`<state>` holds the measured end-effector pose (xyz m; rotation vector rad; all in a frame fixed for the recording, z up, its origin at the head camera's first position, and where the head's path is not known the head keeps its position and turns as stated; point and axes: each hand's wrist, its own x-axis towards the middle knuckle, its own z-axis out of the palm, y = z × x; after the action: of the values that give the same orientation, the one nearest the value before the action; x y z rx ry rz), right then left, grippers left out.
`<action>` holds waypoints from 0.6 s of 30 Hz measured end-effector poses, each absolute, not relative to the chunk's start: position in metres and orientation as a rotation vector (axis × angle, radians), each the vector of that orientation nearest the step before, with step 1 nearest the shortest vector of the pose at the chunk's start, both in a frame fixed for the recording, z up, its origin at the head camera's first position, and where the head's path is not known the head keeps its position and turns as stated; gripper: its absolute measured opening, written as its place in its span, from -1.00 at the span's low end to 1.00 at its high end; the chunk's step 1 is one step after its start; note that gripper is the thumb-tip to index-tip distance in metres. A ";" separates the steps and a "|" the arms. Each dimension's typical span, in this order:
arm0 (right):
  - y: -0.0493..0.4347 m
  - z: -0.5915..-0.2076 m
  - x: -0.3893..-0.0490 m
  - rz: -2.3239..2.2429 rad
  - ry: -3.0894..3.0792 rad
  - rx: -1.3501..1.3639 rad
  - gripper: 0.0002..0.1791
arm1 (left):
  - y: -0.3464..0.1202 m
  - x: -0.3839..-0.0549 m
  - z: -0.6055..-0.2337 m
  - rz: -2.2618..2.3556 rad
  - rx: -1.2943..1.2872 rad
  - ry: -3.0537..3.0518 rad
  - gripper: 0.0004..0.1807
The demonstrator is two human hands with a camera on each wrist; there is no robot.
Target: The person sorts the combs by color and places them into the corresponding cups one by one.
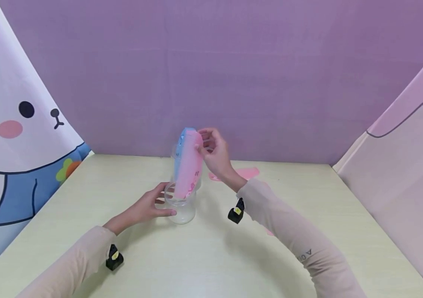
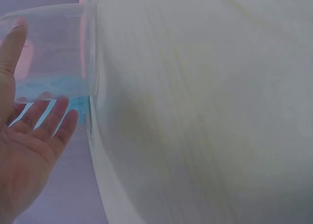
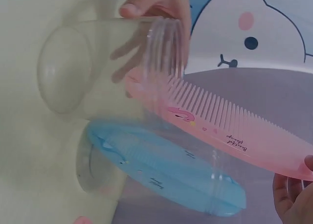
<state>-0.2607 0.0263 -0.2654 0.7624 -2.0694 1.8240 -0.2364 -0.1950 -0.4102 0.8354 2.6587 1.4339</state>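
Observation:
My left hand [image 1: 147, 206] grips a clear plastic jar [image 1: 183, 213] standing upright on the table, with the thumb in front and the fingers round its left side. A pink comb [image 1: 189, 163], printed with a flamingo, is pinched near its upper end by my right hand [image 1: 216, 154]. It slants down, and its lower tip appears inside the jar's mouth. In the right wrist view its teeth [image 3: 220, 109] face the far side. Behind the gripped jar stands a second clear jar [image 3: 85, 172] with a blue comb [image 3: 168, 172] leaning in it.
Another pink comb [image 1: 249, 172] lies on the pale table [image 1: 151, 256], behind my right forearm. A small pink edge [image 1: 269, 233] shows under the right sleeve; the rest is hidden. A purple cloth [image 1: 233, 82] hangs at the table's back edge, with printed cloths on both sides.

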 end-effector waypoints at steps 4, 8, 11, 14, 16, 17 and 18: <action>0.022 -0.275 -0.260 1.812 -2.103 0.790 -0.64 | -0.195 -0.236 -0.409 1.416 0.810 2.666 -0.15; 0.019 -0.283 -0.257 1.770 -2.140 0.823 -0.65 | -0.196 -0.235 -0.409 1.407 0.790 2.667 -0.12; 0.017 -0.288 -0.254 1.747 -2.178 0.830 -0.65 | -0.195 -0.235 -0.408 1.399 0.777 2.669 -0.11; 0.016 -0.294 -0.254 1.739 -2.210 0.831 -0.64 | -0.195 -0.236 -0.408 1.392 0.766 2.674 -0.11; 0.015 -0.297 -0.256 1.735 -2.213 0.833 -0.63 | -0.194 -0.236 -0.408 1.389 0.769 2.677 -0.12; 0.015 -0.299 -0.257 1.733 -2.209 0.834 -0.63 | -0.194 -0.236 -0.408 1.391 0.768 2.677 -0.12; 0.015 -0.303 -0.260 1.741 -2.199 0.836 -0.63 | -0.193 -0.236 -0.408 1.391 0.771 2.677 -0.12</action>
<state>-0.2600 0.0146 -0.3025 0.8362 -2.1992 1.7409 -0.2359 -0.1933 -0.4081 0.7705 2.6769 1.3906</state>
